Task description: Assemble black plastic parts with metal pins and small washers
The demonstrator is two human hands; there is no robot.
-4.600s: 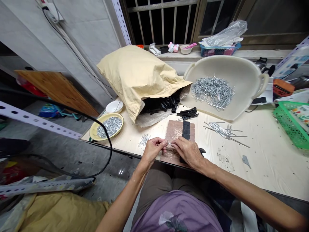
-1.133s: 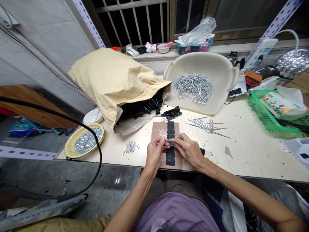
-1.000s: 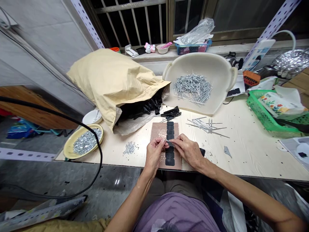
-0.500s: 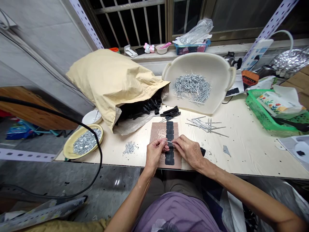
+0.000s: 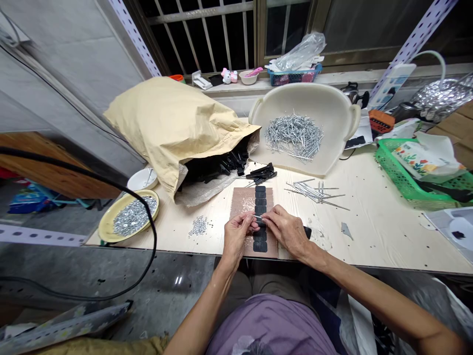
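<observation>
My left hand and my right hand meet over a brown board. Between their fingertips lies a thin metal pin, held roughly level and pinched from both sides. Whether a small washer sits at its left end is hidden by my left fingers. Under the hands, a column of black rounded pads runs down the board. A black piece shows at the outer edge of my right hand; I cannot tell if it is held or lies on the table.
Loose metal pins lie right of the board, small metal pieces left of it. A yellow bowl of washers, a paper sack with black parts at its mouth, a white basin of pins and a green basket surround them.
Both hands stay at nearly the same spot with the pin between them. My right hand and the black piece at its edge have shifted very slightly left.
</observation>
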